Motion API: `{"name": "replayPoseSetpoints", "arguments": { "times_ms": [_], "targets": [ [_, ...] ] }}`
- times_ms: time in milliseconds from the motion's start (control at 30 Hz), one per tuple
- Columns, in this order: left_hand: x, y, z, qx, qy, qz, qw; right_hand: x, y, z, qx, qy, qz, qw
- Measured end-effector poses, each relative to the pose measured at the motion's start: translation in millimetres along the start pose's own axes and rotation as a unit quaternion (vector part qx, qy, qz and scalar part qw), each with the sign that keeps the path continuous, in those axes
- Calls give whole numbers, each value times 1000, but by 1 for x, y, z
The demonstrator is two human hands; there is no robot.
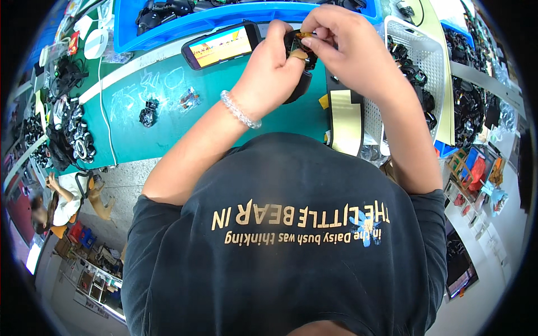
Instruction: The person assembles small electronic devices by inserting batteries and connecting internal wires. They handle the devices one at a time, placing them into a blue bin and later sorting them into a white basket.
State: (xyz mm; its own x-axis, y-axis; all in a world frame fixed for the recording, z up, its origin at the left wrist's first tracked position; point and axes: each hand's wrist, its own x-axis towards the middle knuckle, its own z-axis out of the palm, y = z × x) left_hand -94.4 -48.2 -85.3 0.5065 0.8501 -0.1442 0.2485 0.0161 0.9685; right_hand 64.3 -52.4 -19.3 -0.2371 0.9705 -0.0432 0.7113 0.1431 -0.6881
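On the left of the green desk (129,140), a small black part (148,113) and a clump of little bits (189,99) are left loose, touched by neither hand. Next, a lit phone (221,46) is seen just beside the left hand (272,70). By that hand's fingers, curled firmly round it, a black device (303,87) is held up over the far side of the desk. The work is judged to be part-way: the device appears opened at its far end, and an orange strip (303,35) there is not yet let go. Its long axis is pointed away from the chest, the near end slanted slightly left; its front cannot be told. By the right hand (342,42), the strip seems pinched between thumb and forefinger. Farther right, black parts are held in a white basket (428,53); whether they are finished cannot be told.
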Motion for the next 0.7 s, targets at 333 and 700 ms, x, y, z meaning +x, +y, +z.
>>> {"name": "replayPoseSetpoints", "arguments": {
  "times_ms": [333, 700],
  "targets": [
    [9, 2, -9, -120, -40, -70, 989, 13, -8, -23, 98, -88, 109, 985],
    [12, 7, -12, -135, -84, -93, 983, 12, -16, -37, -17, -86, 90, 992]
  ]
}}
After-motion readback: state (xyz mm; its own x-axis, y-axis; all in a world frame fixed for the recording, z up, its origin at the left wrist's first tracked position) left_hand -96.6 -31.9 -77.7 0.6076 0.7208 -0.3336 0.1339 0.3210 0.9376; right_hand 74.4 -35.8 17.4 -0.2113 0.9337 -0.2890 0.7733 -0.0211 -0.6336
